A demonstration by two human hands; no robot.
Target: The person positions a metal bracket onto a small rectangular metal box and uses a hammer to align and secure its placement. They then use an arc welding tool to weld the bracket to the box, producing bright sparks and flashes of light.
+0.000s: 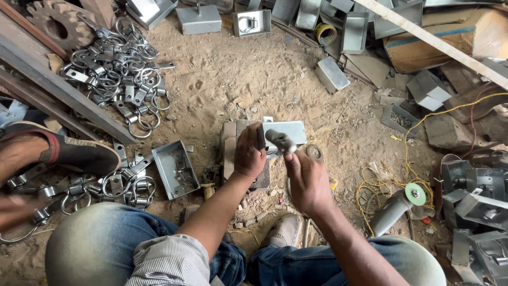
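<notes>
Person sitting on dirt floor (238, 79), metal box (286, 131) resting on a block betw. the knees. Left hand (248, 154) gripping box's near edge, fingers clamped on it. Right hand (307, 180) closed around a hammer (281, 142), head hovering just over the box. Best w/ box pinned flat, short square taps, left fingers staying clear. Angle grinder (394, 209) lying nearby at right.

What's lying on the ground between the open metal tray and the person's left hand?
In the head view, only bare sandy ground separates the open metal tray from the left hand, which rests on a metal box.
</notes>
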